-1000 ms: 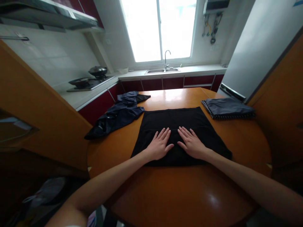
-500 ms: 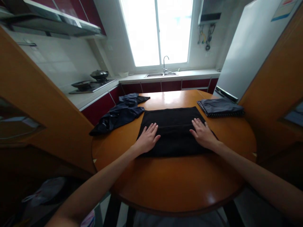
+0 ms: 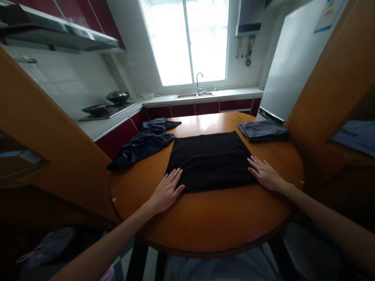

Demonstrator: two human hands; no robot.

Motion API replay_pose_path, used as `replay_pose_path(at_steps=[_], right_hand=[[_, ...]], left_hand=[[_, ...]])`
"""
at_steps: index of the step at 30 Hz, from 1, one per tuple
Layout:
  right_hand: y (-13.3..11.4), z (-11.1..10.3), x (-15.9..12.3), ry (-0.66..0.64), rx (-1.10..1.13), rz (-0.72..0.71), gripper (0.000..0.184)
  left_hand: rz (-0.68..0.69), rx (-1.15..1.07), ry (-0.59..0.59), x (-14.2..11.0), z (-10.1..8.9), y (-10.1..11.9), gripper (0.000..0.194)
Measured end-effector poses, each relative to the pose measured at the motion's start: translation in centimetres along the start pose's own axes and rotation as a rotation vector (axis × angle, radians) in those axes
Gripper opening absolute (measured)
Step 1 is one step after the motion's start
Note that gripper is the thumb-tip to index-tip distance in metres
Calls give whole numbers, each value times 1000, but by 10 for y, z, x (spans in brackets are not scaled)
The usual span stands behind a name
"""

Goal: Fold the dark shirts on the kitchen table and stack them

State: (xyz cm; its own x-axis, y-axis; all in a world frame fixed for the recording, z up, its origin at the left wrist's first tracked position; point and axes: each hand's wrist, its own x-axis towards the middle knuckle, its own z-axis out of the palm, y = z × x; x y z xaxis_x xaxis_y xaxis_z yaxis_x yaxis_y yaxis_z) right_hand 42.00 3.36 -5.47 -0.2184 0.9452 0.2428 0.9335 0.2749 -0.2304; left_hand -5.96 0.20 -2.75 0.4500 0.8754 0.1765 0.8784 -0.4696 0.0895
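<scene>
The black cloth (image 3: 209, 162) lies flat on the wooden table (image 3: 216, 222); the left hand (image 3: 166, 192) rests at the cloth's near left corner and the right hand (image 3: 266, 175) at its right edge, both spread flat, gripping nothing. Left of the cloth lies a crumpled navy garment (image 3: 143, 143), off its far right corner folded grey fabric (image 3: 263, 130)
</scene>
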Motion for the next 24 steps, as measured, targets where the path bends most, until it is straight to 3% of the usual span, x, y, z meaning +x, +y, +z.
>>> replay_pose_path(at_steps=[4,7,12,15,24], right_hand=[[26,-12,-25,281,68,119,52],[24,-23,-45,415,138,125,36],[-8,-28,-65,266,216,-11,22],[-18,-25,-66,232,218,0,20],[0,-20,-65,258,180,-8,20]], left_hand=[[-58,-58,216,-35,-2,-17,65],[-127,-102,308,-53,-6,-25,48],[-141,-246,265,-55,-13,-20,27],[-175,-312,260,-49,-19,-12,25],[-289,-495,280,-55,-27,-7,26]])
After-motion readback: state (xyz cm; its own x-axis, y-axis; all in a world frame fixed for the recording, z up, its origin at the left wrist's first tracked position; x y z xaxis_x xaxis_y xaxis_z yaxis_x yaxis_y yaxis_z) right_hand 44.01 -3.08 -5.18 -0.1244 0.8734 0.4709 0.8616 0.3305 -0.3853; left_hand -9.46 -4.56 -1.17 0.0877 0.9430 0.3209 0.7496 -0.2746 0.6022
